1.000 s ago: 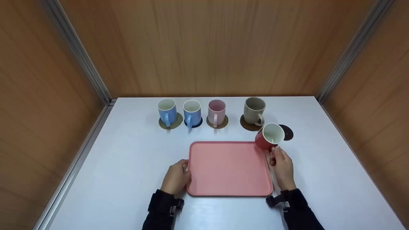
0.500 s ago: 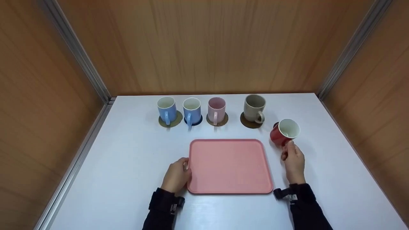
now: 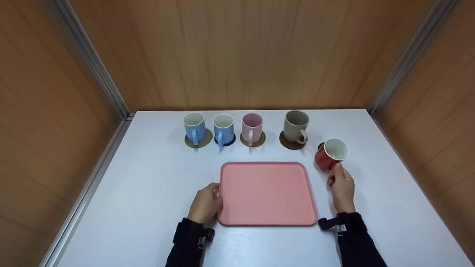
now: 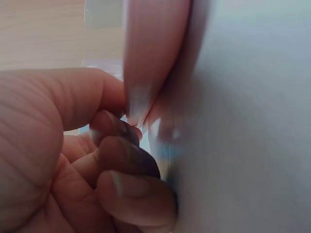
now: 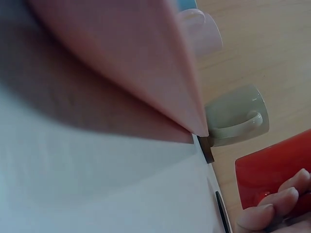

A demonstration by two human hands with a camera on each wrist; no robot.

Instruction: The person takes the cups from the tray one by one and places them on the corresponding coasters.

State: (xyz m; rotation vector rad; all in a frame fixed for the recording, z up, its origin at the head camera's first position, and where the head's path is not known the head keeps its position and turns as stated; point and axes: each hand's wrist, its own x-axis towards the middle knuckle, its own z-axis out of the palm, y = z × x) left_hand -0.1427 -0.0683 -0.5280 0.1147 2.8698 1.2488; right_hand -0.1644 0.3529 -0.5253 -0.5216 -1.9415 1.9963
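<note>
My left hand (image 3: 205,204) grips the left rim of a pink rectangular tray (image 3: 269,194); in the left wrist view the thumb lies against one face and the other fingers (image 4: 129,187) curl beside its edge. To the right of the tray, my right hand (image 3: 343,189) pinches a red mug (image 3: 325,158) by its handle. The mug tilts, its pale inside facing up and right. Behind it, a sliver of a dark coaster (image 3: 320,145) shows, the rest hidden. In the right wrist view, curled fingers (image 5: 279,201) meet the red mug's side with the handle.
Along the back stand two blue mugs (image 3: 195,131) with white insides, a pink mug (image 3: 252,129) and a taupe mug (image 3: 295,128), each on a round coaster (image 3: 287,144). Wooden panels (image 3: 237,55) enclose the white table (image 3: 148,178) at the back and both sides.
The red mug has moved right, from the tray's back right corner to beside the tray, and now covers most of the dark coaster. The left hand and tray have stayed in place.
</note>
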